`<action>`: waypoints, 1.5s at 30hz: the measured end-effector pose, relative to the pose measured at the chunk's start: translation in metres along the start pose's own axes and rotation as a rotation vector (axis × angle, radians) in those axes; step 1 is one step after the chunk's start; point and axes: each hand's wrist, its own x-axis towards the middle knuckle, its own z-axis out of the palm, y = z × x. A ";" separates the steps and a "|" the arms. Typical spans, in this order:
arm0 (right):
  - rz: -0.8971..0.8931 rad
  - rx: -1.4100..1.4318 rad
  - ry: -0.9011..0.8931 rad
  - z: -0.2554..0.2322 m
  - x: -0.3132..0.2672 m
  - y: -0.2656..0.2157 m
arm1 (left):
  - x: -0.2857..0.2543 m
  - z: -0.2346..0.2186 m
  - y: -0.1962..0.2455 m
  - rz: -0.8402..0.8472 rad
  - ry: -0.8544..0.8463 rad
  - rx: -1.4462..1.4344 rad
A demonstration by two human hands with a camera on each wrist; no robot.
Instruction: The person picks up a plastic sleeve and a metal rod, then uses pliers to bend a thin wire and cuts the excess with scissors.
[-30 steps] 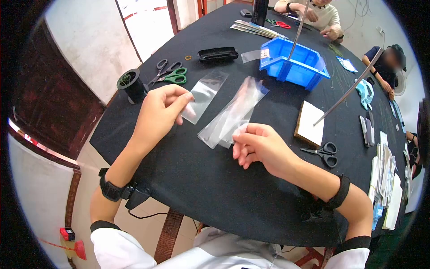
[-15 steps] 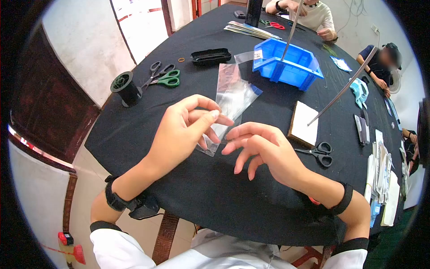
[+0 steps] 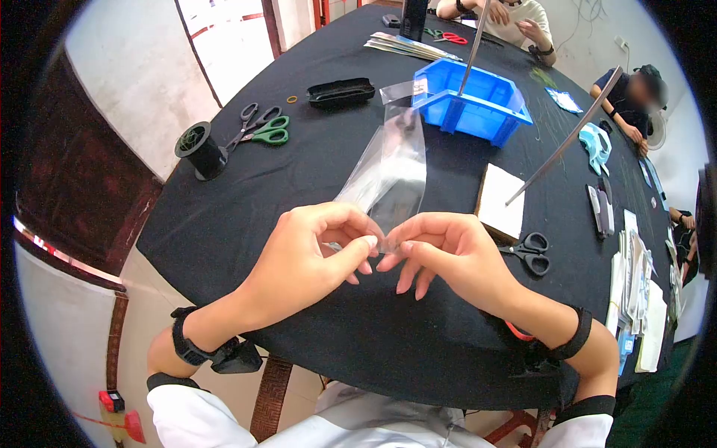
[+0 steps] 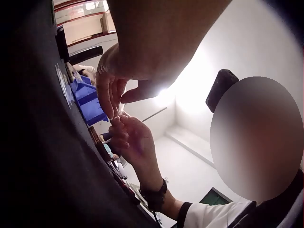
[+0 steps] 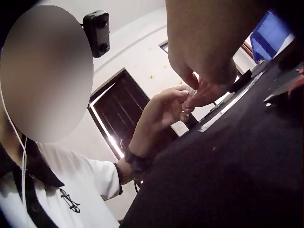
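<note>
A clear plastic bag stretches away from the two hands in the head view, its near end between their fingertips. The left hand pinches that end from one side with thumb and forefinger. From the other side the right hand pinches it too, its lower fingers loosely bent. More clear bags lie on the table partly under this one. In the left wrist view the right hand meets the fingertips of the left hand; the bag hardly shows there.
Beyond the bags stands a blue bin. Black scissors and a white-topped block with a rod lie right. At left are a spool, green-handled scissors and a black tray. Other people sit across the black-covered table.
The left hand has carried its clear bag rightward over the others. Both hands have come together at the bag's near end, closer to the body.
</note>
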 end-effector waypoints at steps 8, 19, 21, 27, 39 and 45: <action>0.019 -0.047 0.002 -0.003 -0.003 0.004 | 0.001 0.005 -0.001 -0.016 -0.017 0.021; 0.010 -0.020 0.002 -0.003 -0.002 0.005 | 0.002 -0.001 -0.005 -0.053 -0.069 -0.135; 0.016 0.000 -0.004 -0.003 -0.001 0.005 | 0.001 0.000 -0.005 -0.043 -0.052 -0.133; 0.060 0.010 -0.034 -0.006 0.000 0.006 | 0.000 0.003 -0.007 -0.027 -0.032 -0.138; 0.076 0.004 -0.073 -0.009 0.000 0.005 | -0.001 0.002 -0.007 -0.042 -0.044 -0.117; 0.088 0.027 -0.151 -0.015 0.001 0.013 | -0.001 0.005 -0.004 -0.038 -0.072 -0.115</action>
